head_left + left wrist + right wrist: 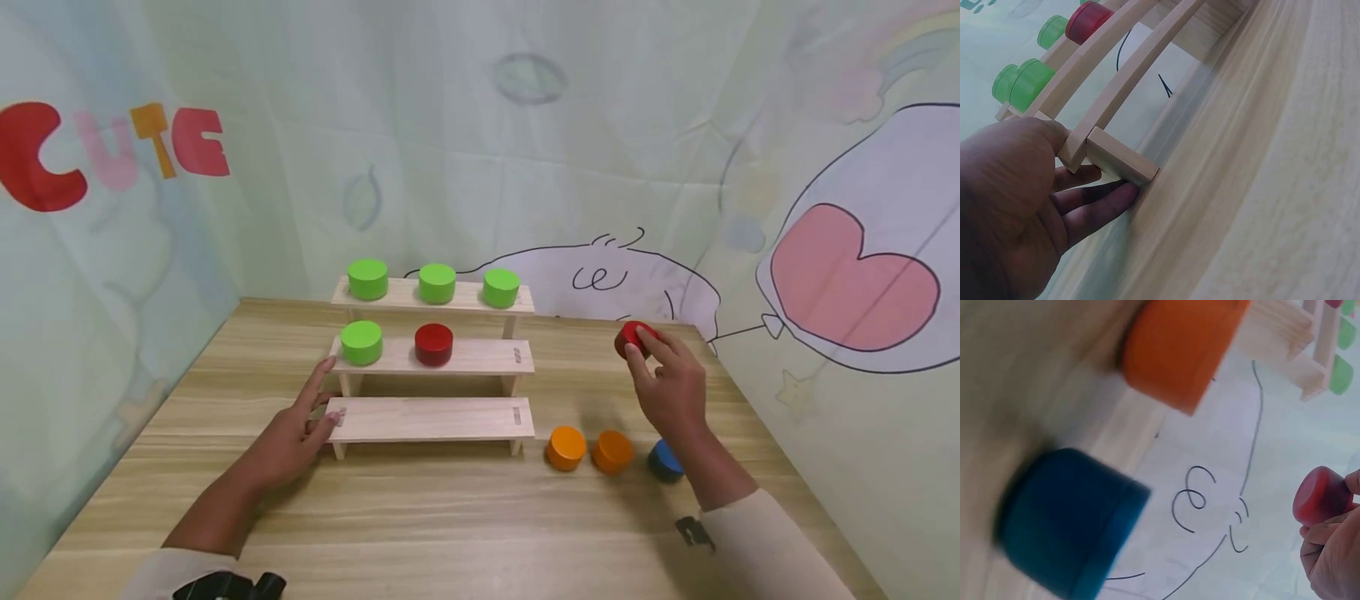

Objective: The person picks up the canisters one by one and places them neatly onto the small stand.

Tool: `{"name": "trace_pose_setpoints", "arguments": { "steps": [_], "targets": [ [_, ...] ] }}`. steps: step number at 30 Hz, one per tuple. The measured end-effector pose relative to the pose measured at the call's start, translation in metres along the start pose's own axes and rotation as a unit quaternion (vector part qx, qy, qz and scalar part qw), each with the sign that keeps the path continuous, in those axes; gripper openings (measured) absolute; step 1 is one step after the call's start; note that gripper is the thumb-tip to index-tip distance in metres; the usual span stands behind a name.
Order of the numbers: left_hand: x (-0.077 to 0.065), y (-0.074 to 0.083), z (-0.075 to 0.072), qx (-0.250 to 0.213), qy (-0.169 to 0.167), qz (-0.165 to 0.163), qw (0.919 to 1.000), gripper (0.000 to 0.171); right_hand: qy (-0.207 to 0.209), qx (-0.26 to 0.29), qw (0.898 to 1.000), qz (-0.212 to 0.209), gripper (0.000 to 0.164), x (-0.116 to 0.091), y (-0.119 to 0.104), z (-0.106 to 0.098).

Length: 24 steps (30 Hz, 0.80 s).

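My right hand (670, 387) pinches a red round block (1319, 495) between thumb and fingers, raised above the right side of the table. At the left end of a three-step wooden stand (431, 419), my left hand (283, 442) rests with its thumb on the lowest step and its index finger by the middle one. In the left wrist view, its other fingers (1097, 215) lie against the stand's leg. The middle step carries a green round block (362, 343) at left and another red round block (433, 345) near the centre. Three green round blocks (437, 284) stand on the top step.
Two orange round blocks (566, 448) sit on the wooden table (420, 533) just right of the stand. A blue round block (666, 461) lies farther right, partly covered by the right forearm. A printed cloth backdrop (450, 183) encloses the table's back and sides.
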<state>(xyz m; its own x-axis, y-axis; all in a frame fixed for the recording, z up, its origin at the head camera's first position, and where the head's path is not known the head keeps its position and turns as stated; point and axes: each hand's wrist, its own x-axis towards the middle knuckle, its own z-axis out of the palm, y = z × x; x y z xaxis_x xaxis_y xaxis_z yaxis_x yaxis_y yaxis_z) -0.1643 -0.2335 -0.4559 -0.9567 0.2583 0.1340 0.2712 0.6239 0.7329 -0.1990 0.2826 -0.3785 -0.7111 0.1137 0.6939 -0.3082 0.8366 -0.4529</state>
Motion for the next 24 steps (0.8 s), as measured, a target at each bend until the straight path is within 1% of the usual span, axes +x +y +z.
{"name": "trace_pose_setpoints", "arguments": {
  "steps": [6, 12, 20, 24],
  "targets": [
    [0.001, -0.001, 0.000, 0.008, 0.004, 0.001, 1.0000, 0.078, 0.006, 0.015, 1.000, 0.005, 0.039, 0.005, -0.012, -0.001],
    [0.001, 0.000, 0.000, 0.011, 0.002, -0.003, 0.9999, 0.077, 0.009, 0.050, 0.999, 0.012, 0.038, 0.007, -0.027, 0.000],
    [0.001, 0.000, -0.001, 0.019, 0.003, 0.000, 0.9998, 0.078, -0.004, 0.110, 0.994, 0.004, 0.036, 0.009, -0.050, 0.008],
    [0.001, 0.000, -0.001, 0.022, 0.003, -0.003, 0.9997, 0.078, -0.018, 0.131, 0.991, -0.006, 0.036, 0.009, -0.062, 0.016]
  ]
}}
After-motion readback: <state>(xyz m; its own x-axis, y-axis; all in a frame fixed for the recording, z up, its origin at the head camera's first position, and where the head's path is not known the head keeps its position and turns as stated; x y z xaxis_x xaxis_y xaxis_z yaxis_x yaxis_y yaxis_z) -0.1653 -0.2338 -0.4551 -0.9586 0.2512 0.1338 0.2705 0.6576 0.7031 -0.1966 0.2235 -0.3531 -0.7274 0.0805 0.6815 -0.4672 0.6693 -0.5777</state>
